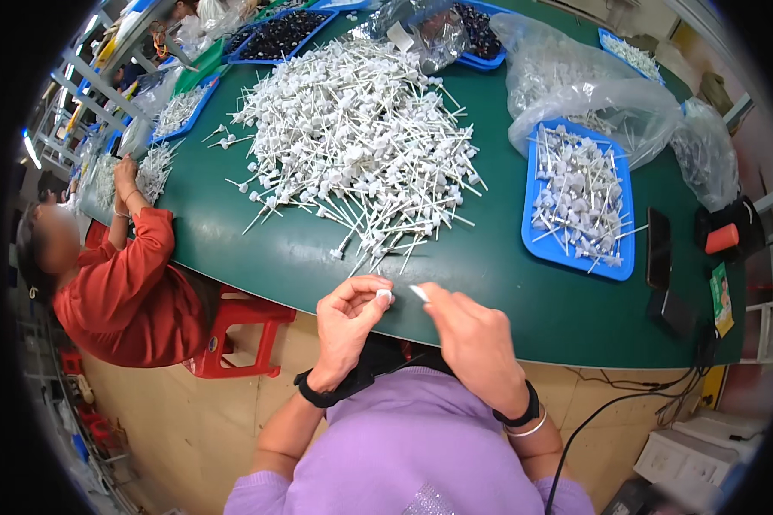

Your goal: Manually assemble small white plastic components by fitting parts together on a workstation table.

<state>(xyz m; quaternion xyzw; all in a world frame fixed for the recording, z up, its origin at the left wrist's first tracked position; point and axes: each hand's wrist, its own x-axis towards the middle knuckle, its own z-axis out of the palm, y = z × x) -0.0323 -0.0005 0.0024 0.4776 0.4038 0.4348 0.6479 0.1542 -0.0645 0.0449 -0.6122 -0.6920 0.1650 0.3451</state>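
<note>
Between the thumb and fingers of my left hand [349, 319] is a small white cap [384, 296]. Close by on the right, my right hand [472, 330] is closed on a slim white piece, of which only the pointed end [418, 293] shows; the rest is hidden in the fingers. The two pieces are apart, above the near edge of the green table [258, 275]. Just beyond my hands spreads a big heap of white caps with thin white tubes [352, 129].
To the right, a blue tray [531, 245] holds more tubed caps. Clear plastic bags [567, 81] lie behind it; a phone [658, 247] lies beside it. Blue trays of dark pieces [283, 36] stand far back. At left, a person in red [124, 292] works near a red stool [240, 322].
</note>
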